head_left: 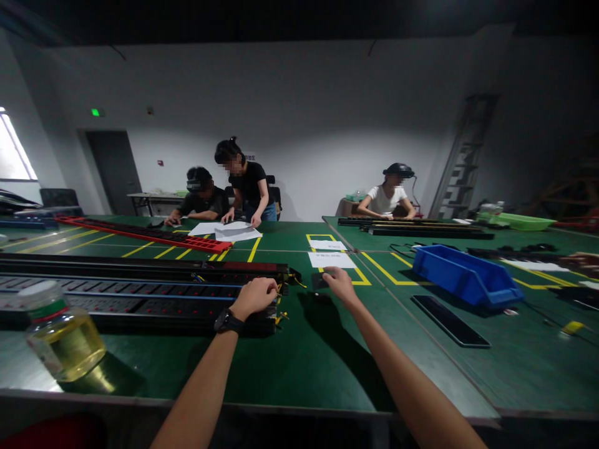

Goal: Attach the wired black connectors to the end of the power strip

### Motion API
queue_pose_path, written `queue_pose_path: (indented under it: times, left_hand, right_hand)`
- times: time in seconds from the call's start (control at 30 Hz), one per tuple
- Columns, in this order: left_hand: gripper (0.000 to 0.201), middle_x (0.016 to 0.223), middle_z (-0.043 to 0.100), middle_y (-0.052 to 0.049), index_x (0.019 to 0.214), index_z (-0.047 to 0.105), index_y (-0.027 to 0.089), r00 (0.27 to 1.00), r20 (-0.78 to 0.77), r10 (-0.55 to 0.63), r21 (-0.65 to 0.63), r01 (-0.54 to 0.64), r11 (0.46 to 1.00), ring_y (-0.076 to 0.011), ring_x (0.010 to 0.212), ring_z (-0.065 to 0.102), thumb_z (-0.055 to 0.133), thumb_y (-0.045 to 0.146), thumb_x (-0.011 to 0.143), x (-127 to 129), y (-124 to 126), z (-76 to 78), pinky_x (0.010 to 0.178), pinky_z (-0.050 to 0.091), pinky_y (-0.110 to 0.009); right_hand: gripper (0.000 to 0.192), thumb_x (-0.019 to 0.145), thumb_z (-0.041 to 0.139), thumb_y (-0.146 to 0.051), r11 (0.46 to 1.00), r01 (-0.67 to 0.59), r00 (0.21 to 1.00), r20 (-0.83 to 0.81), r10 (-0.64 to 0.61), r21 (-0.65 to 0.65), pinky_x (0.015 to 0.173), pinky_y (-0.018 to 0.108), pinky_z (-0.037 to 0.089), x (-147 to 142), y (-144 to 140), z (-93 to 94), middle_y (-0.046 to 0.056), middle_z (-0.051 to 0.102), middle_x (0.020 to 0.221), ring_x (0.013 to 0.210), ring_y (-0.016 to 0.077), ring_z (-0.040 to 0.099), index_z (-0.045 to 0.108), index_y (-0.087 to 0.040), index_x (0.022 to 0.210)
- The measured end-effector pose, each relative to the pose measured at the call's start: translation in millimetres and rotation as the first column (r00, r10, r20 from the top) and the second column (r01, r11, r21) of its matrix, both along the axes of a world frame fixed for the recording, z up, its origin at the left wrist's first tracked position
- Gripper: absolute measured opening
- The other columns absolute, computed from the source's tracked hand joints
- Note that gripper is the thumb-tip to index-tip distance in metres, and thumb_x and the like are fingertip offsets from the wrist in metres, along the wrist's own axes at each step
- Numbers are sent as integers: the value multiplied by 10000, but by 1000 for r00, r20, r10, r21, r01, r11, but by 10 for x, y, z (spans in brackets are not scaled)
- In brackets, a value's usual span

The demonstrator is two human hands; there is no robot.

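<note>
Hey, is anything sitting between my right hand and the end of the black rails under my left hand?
Yes: short wires jut from the end of the rails toward your right hand, and a dark square is just beside its fingers. Both look small.

Bottle of yellow liquid (68, 343), blue bin (447, 285) near a dark flat device (449, 320), green basket (526, 222), grey door (112, 169), ladder (467, 166).

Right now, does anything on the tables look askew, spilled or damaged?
The red frame looks askew, out of line with the black rails near the left hand. No spill shows; fine damage can't be judged.
</note>
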State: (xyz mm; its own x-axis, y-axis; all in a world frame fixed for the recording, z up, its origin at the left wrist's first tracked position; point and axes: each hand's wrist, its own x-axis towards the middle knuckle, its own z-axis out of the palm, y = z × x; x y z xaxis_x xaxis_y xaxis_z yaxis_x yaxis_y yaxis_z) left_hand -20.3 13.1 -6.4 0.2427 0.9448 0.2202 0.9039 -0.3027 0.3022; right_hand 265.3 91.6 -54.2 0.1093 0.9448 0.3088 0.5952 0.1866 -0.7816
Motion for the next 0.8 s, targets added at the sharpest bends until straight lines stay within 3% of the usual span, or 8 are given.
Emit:
queue_pose_path:
  times: [0.23, 0.43, 0.57, 0.7, 0.8]
  left_hand:
    - [261, 1089, 784, -60, 989, 772, 271, 1000, 7, -13, 5, 12, 1000, -241, 1003, 722, 522, 276, 914, -39, 9, -2, 888, 526, -324]
    - [255, 1111, 781, -52, 1007, 765, 251, 998, 52, -36, 9, 35, 999, -223, 1021, 718, 527, 286, 922, -129, 63, -11, 921, 515, -310]
    - [241, 1036, 788, -57, 973, 756, 222, 980, 179, -87, 55, 78, 995, -215, 974, 721, 522, 256, 923, -142, 102, -24, 903, 518, -306]
    - [231, 1007, 784, -64, 961, 738, 197, 950, 296, -98, 110, 68, 992, -209, 950, 712, 511, 226, 925, -135, 106, -17, 893, 523, -314]
    - [245, 994, 781, -62, 980, 732, 186, 929, 357, -99, 105, 65, 992, -202, 921, 706, 496, 229, 929, -123, 98, -3, 885, 528, -318]
  right_hand:
    - [429, 875, 483, -194, 984, 150, 988, 39, -147, -93, 959, 340, 521, 437, 181, -146, 146, 773, 1167, 1103, 269, 701, 778, -126, 1180]
    - [414, 888, 465, -162, 977, 174, 981, 112, -160, -127, 923, 275, 495, 514, 225, -218, 146, 756, 1213, 1132, 245, 681, 793, -132, 1139]
    - [386, 905, 479, -151, 978, 157, 978, 160, -134, -139, 901, 292, 474, 521, 218, -233, 176, 741, 1212, 1104, 257, 666, 778, -107, 1145]
    - [307, 922, 553, -274, 975, 157, 970, 210, -121, -160, 815, 343, 464, 517, 160, -211, 194, 742, 1094, 997, 294, 671, 781, -125, 1063]
    - [373, 894, 644, -468, 970, 148, 956, 280, -90, -193, 751, 370, 451, 499, 114, -189, 195, 733, 1007, 918, 315, 670, 752, -137, 1026]
